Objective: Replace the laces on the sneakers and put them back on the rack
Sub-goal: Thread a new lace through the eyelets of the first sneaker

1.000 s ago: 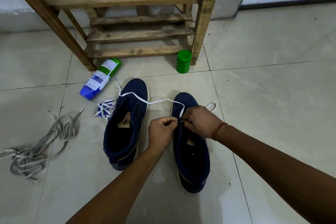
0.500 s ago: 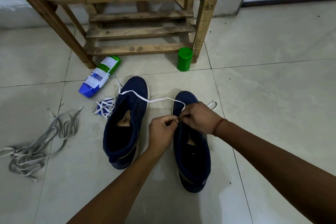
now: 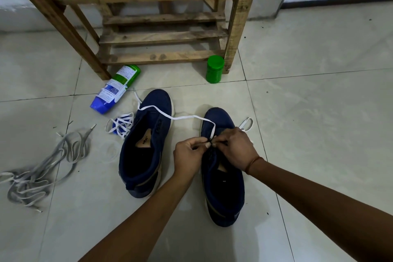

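Two navy sneakers stand on the tiled floor, toes toward the wooden rack [image 3: 163,36]. The left sneaker [image 3: 146,142] has no lace in it. Over the right sneaker [image 3: 223,187] my left hand [image 3: 189,155] and my right hand [image 3: 236,147] meet at the front eyelets, both pinching the white lace [image 3: 182,117]. That lace runs from my fingers leftward across the left sneaker's toe to the floor. A loop of it [image 3: 246,123] shows right of the toe. A bundled white lace [image 3: 121,125] lies beside the left sneaker.
A heap of grey laces [image 3: 40,170] lies on the floor at the left. A green and blue bottle [image 3: 116,89] lies on its side before the rack. A green jar [image 3: 215,69] stands by the rack's right leg. Bare tiles spread to the right.
My hands stay pinched together at the right sneaker's eyelets with small finger shifts. The slack of the white lace has shifted slightly. The camera has tilted a little.
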